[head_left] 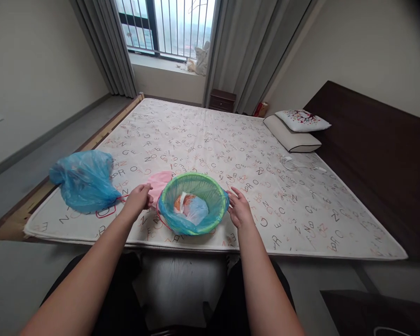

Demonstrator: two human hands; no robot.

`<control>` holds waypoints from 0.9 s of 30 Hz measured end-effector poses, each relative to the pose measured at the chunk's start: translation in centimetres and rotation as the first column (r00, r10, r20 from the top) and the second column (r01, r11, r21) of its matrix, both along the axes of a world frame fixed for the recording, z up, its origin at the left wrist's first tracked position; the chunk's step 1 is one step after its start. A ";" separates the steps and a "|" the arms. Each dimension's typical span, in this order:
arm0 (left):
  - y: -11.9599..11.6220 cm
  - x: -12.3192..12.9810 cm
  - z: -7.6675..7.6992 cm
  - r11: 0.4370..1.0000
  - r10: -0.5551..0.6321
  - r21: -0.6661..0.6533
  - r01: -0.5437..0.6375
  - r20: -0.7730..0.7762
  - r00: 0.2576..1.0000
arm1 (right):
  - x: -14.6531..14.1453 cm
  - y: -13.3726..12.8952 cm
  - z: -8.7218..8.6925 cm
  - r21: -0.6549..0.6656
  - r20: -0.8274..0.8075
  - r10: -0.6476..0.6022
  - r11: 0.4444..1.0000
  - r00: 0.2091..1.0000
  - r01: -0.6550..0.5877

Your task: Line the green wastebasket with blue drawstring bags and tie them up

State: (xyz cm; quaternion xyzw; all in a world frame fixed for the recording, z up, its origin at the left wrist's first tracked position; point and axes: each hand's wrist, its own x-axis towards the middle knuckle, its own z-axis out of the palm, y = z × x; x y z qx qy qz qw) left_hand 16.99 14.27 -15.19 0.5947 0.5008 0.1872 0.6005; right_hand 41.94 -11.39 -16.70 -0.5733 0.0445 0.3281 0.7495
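A green-rimmed trash bin [213, 180] stands near the mattress's front edge, lined with a blue plastic garbage bag [177, 224] folded over its rim. Inside lies crumpled whitish and orange-brown waste [192, 207]. To the bin's left, my left hand [139, 198] has its fingers curled together; what they hold, if anything, is hidden. A pink cloth-like piece [158, 183] lies just beyond that hand, and a red drawstring [164, 223] hangs by the bin's left side. My right hand [238, 207] is at the right rim, fingers apart, fingertips by the bag's edge.
A tied, full blue garbage bag [87, 182] with a red drawstring rests at the mattress's left front corner. The letter-printed mattress [210, 140] spreads ahead. Pillows [294, 133] lie by the dark headboard [364, 140]. A white cable [301, 165] lies at right. A stool [182, 284] is below.
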 end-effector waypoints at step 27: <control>-1.7 1.2 -1.0 0.888 0.033 -0.456 0.053 0.179 0.983 | -2.0 0.9 -0.8 -0.010 0.049 0.280 0.960 0.959 -0.280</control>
